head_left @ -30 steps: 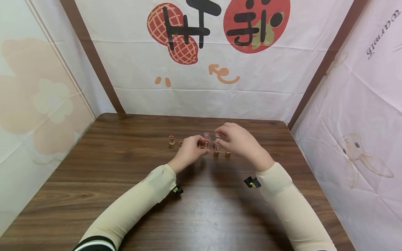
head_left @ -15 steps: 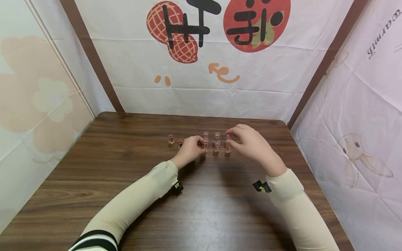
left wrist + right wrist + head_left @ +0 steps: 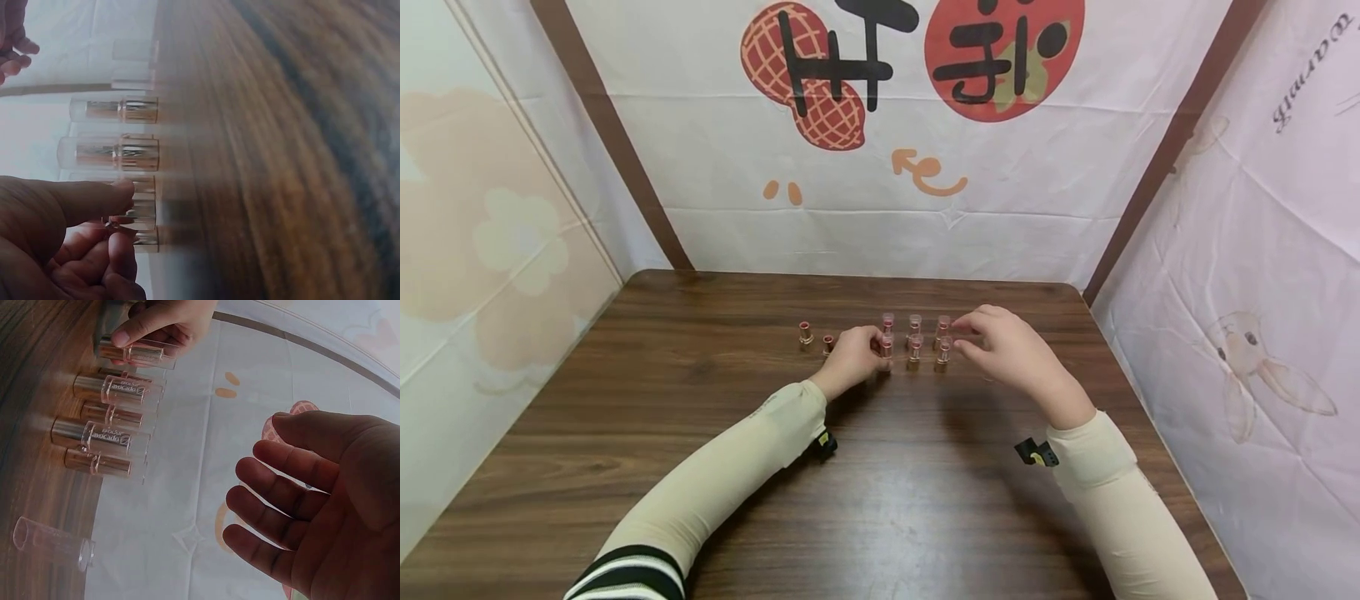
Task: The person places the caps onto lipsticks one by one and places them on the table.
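Observation:
In the head view, several lipsticks with clear caps stand upright in two short rows, such as the front middle lipstick (image 3: 914, 353). My left hand (image 3: 853, 360) pinches the front left lipstick (image 3: 887, 350) between thumb and fingers; in the right wrist view that lipstick (image 3: 139, 355) stands at the row's far end. Beside the right-hand pair, my right hand (image 3: 1011, 350) hovers over the table, holding nothing. Its fingers are spread and loosely bent in the right wrist view. The back right lipstick (image 3: 943, 328) is nearest to it.
Two lipsticks without clear caps stand left of my left hand: one farther out (image 3: 806, 334), another (image 3: 828, 343) partly behind the hand. A loose clear cap (image 3: 53, 544) stands apart on the brown wooden table (image 3: 880, 500). A printed cloth (image 3: 865, 233) hangs behind.
My right hand has moved right, from over the middle lipsticks to beside the right end of the rows. My left hand has stayed at the front left lipstick.

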`<state>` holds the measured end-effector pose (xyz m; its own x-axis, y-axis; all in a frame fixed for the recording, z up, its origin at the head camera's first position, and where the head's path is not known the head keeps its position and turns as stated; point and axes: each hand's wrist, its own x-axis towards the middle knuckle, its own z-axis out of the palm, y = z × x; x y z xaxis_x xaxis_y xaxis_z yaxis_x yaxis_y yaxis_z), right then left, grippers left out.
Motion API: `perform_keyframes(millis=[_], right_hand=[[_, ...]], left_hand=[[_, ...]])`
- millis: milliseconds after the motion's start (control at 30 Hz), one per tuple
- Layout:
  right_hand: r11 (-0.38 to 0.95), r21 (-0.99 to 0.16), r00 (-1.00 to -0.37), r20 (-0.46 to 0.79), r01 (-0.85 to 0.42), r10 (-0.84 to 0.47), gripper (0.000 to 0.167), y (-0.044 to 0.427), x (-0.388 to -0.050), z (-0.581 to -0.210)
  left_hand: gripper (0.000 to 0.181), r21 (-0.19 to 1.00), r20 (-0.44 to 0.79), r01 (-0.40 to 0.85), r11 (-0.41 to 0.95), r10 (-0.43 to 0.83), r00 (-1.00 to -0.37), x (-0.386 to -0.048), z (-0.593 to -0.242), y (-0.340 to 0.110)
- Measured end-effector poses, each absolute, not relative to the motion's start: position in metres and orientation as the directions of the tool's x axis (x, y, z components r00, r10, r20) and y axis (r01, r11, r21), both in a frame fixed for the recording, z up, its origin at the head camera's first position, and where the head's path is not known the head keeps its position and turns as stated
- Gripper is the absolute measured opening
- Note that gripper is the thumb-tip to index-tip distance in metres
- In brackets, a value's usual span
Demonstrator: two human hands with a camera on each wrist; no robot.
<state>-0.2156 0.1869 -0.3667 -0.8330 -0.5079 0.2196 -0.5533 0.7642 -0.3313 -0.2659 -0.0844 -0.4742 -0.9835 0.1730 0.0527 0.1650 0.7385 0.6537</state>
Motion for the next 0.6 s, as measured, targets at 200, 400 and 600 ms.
perform_keyframes(millis=[200, 400, 600], right_hand=[[0.767, -0.312, -0.828, 0.235, -0.560, -0.509, 0.032, 0.1892, -0.2161, -0.3668], [0.770, -0.310, -0.830, 0.230, -0.558, -0.509, 0.032, 0.1902, -0.2157, -0.3649], [0.771, -0.318, -0.834, 0.224, -0.552, -0.504, 0.033, 0.1900, -0.2142, -0.3637]], left_hand=[[0.026, 0.658, 0.040, 0.149, 0.738, 0.163, -0.986, -0.2681, -0.4762, -0.0835], [0.027, 0.659, 0.029, 0.136, 0.740, 0.156, -0.987, -0.2686, -0.4760, -0.0826], [0.036, 0.640, 0.000, 0.116, 0.760, 0.150, -0.989, -0.2626, -0.4731, -0.0825]])
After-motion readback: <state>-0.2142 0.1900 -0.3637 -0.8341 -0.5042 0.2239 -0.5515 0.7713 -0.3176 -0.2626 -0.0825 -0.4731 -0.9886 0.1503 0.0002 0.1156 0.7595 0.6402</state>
